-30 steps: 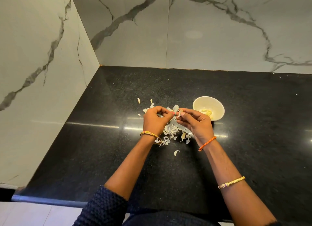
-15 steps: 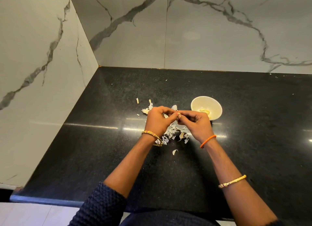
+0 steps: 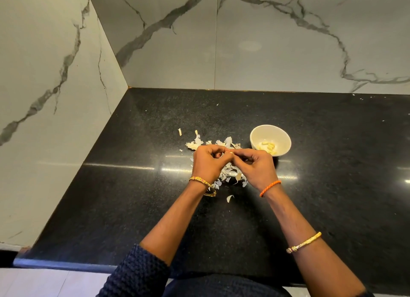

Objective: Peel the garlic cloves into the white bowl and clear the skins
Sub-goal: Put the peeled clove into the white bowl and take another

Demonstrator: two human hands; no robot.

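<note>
I see my left hand (image 3: 207, 161) and right hand (image 3: 255, 166) together, both pinching a garlic clove (image 3: 230, 152) just left of the white bowl (image 3: 270, 139), above skins (image 3: 229, 174) on the surface (image 3: 332, 163).

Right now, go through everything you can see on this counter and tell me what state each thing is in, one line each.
White bowl: upright on the counter, holding a few peeled cloves.
Garlic clove: pinched between both hands' fingertips, mostly hidden.
Left hand: fingers curled, gripping the clove.
Right hand: fingers curled, pinching the clove.
Garlic skins: loose, scattered on the counter under and beyond the hands, not cleared.
</note>
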